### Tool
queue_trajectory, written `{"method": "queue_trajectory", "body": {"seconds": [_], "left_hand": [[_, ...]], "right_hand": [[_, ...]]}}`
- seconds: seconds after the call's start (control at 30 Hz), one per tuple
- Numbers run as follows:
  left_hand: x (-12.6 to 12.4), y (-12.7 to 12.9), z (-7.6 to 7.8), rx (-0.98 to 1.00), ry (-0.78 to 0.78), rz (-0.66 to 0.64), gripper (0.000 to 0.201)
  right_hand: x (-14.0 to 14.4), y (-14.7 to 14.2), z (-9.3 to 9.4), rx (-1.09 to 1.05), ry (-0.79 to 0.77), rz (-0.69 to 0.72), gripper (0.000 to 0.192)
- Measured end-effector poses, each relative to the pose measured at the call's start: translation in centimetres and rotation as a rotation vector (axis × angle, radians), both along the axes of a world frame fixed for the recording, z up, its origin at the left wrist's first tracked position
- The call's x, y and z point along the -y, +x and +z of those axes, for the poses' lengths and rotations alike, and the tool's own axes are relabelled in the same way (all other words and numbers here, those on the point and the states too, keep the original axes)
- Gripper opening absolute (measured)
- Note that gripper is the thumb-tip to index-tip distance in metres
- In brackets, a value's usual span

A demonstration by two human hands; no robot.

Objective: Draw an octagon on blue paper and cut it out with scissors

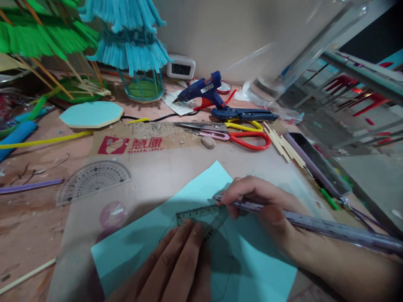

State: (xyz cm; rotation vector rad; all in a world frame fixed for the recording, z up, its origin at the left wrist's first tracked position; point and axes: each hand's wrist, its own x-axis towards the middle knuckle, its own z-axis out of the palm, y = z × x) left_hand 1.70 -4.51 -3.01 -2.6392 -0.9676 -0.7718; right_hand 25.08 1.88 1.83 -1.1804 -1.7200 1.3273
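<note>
A sheet of turquoise paper lies at a slant in front of me, with thin straight lines forming part of a many-sided outline. My left hand rests on it, fingers stretched out flat, pressing down a clear set square. Most of the set square's lower part is hidden under those fingers. My right hand is closed around a purplish, see-through pen. The pen's tip touches or hovers just above the paper near the set square's upper right corner; I cannot tell which.
Beyond the paper lie a protractor, scissors, a blue glue gun, a blue utility knife and thin sticks. A turquoise tiered model, a green one and a small clock stand behind.
</note>
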Motion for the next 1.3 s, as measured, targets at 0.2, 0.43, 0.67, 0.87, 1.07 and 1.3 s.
{"method": "queue_trajectory", "body": {"seconds": [0.2, 0.43, 0.67, 0.87, 1.07, 1.3], "left_hand": [[0.0, 0.0, -0.4, -0.003, 0.006, -0.024, 0.039], [-0.2, -0.2, -0.4, -0.005, -0.008, -0.050, 0.037], [-0.1, -0.3, -0.4, -0.027, -0.016, -0.050, 0.037], [0.0, -0.3, -0.1, -0.051, -0.046, -0.055, 0.038], [0.3, -0.4, 0.0, -0.084, -0.071, -0.043, 0.038], [0.1, -0.5, 0.6, -0.126, -0.080, -0.046, 0.036]], "right_hand": [[-0.2, 0.1, 0.2, 0.038, 0.045, 0.037, 0.058], [-0.3, 0.0, 0.3, 0.047, 0.041, 0.033, 0.058], [-0.3, -0.1, 0.5, 0.056, 0.032, 0.045, 0.058], [-0.3, -0.2, 0.5, 0.064, 0.051, 0.045, 0.058], [-0.2, -0.2, 0.4, 0.071, 0.061, 0.029, 0.057], [-0.2, -0.1, 0.4, 0.095, 0.057, 0.061, 0.051]]}}
